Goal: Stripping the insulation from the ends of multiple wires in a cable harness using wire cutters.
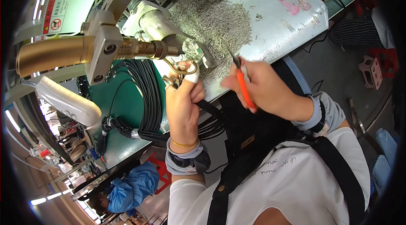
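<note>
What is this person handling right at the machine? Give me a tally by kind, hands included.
Hands: 2, left hand and right hand
Orange-handled pliers: 1, in the right hand
Brass-coloured metal hook: 1, at the left fingertips
White finger wrap: 1
Black cable bundle: 1
Total: 6

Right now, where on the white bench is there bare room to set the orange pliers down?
Bare white bench lies between the metal pin pile and the pink sticker. It is crowded by the machine nozzle, where the left hand works; the right hand holds the pliers.
</note>
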{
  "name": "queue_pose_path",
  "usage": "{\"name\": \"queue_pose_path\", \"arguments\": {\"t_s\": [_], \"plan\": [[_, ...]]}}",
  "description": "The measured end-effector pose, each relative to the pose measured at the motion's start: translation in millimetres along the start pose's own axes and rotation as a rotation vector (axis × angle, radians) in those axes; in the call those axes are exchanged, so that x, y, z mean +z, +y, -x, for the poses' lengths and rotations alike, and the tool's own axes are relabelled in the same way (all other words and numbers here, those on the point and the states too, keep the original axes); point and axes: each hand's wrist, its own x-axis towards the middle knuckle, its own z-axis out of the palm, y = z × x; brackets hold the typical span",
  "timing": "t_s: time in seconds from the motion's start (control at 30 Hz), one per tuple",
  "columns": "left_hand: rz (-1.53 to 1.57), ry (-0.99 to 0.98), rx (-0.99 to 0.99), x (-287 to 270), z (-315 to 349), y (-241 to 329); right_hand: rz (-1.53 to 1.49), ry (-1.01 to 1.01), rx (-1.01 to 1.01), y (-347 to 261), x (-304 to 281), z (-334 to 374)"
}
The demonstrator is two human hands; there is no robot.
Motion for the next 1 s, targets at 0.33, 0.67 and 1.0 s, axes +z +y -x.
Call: {"name": "queue_pose_path", "arguments": {"t_s": [0.33, 0.67, 1.0], "plan": [[-0.046, -0.02, -0.046, -5, -21, 10, 0.311, 0.209, -0.275, -20, -6, -52], [-0.056, -0.049, -0.044, -9, -22, 10, 0.353, 0.226, -0.327, -13, -6, -57], [-0.11, -0.025, 0.017, -7, -17, 10, 0.375, 0.24, -0.37, -12, -3, -54]]}}
